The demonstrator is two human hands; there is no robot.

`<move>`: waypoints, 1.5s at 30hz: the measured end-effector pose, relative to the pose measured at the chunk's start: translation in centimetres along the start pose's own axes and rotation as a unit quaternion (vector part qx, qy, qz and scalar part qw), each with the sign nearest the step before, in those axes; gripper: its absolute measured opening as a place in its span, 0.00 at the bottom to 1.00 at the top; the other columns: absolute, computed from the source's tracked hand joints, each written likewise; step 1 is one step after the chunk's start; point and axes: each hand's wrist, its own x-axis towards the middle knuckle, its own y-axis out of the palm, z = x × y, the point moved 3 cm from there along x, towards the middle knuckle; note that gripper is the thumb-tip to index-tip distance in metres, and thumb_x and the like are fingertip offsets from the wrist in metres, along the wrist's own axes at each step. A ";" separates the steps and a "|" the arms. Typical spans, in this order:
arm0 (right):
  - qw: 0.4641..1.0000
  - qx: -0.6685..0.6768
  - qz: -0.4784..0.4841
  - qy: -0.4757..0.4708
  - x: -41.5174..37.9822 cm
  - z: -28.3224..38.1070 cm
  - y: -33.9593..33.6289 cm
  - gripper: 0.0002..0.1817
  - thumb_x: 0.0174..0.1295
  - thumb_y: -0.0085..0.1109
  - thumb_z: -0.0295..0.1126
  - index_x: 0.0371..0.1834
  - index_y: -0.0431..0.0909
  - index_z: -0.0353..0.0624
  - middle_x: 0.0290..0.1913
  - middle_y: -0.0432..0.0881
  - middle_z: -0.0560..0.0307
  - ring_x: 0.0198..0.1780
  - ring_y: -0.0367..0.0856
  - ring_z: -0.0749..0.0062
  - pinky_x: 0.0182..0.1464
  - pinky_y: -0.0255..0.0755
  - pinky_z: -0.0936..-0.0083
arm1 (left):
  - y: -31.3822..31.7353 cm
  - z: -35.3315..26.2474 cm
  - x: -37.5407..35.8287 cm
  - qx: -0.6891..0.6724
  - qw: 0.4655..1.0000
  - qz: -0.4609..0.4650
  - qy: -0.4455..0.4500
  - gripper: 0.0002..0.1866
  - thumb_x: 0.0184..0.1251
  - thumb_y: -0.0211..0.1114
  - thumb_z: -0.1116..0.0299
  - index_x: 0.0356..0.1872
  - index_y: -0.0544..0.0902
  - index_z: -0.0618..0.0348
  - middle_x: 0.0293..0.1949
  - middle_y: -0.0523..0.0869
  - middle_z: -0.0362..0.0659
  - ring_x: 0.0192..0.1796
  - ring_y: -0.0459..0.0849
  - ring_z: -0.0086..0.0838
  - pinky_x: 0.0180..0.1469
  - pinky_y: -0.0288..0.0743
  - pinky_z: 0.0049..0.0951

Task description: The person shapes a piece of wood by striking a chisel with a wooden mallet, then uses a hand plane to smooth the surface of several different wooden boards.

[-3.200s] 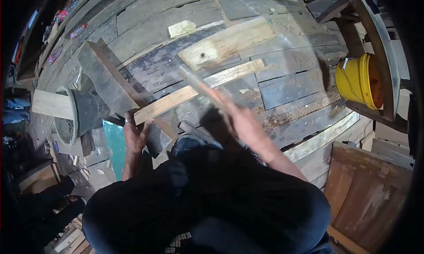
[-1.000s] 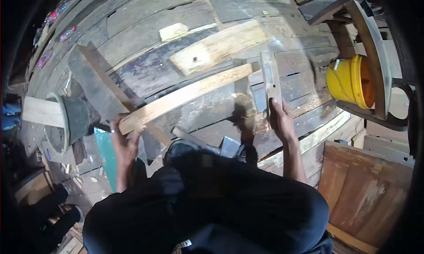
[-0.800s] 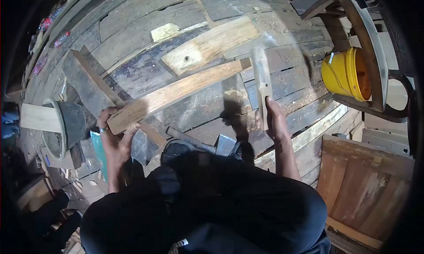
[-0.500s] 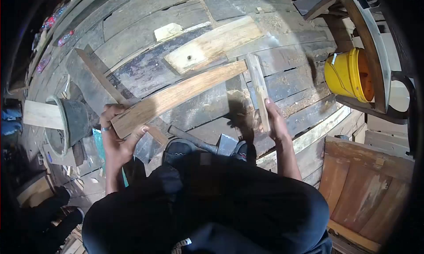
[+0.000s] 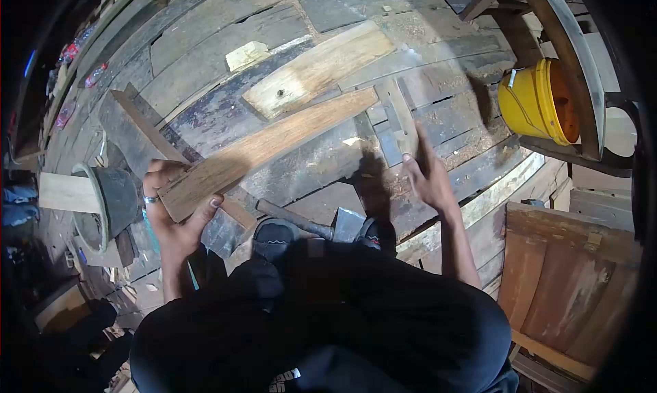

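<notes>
My left hand (image 5: 176, 205) is closed around the near end of a long, tapered wooden board (image 5: 267, 147), thumb on top. The board slants up to the right, its narrow end near a short wooden strip (image 5: 400, 112). My right hand (image 5: 429, 174) grips the lower part of that strip, with its thumb on the near end and a finger along the side. Between my shoes, a tool with a wooden handle and a flat metal head (image 5: 349, 225), like a hatchet, lies on the floor. Beyond the board lies a pale plank (image 5: 318, 68) with a dark knot.
A bucket (image 5: 118, 198) with a piece of wood in it stands left, beside a slanted timber piece (image 5: 140, 129). At right are a yellow bucket (image 5: 530, 99) and a wooden panel (image 5: 561, 277). Wood chips litter the plank floor (image 5: 236, 34). Another person's dark-clothed leg (image 5: 82, 324) shows lower left.
My right hand has shifted its grip, now turned more over the strip, and the strip's near end has moved away from me. The left hand and board have moved slightly left.
</notes>
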 end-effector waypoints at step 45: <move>0.946 -0.042 0.092 -0.308 -3.9 11.2 4.6 0.38 0.76 0.61 0.35 0.87 0.58 0.70 0.57 0.90 0.40 0.38 0.94 0.47 0.53 0.88 0.56 | -0.2 1.1 -0.1 0.035 0.997 -0.043 -0.045 0.27 0.61 0.83 0.70 0.53 0.73 0.63 0.51 0.75 0.45 0.53 0.78 0.33 0.61 0.73 0.34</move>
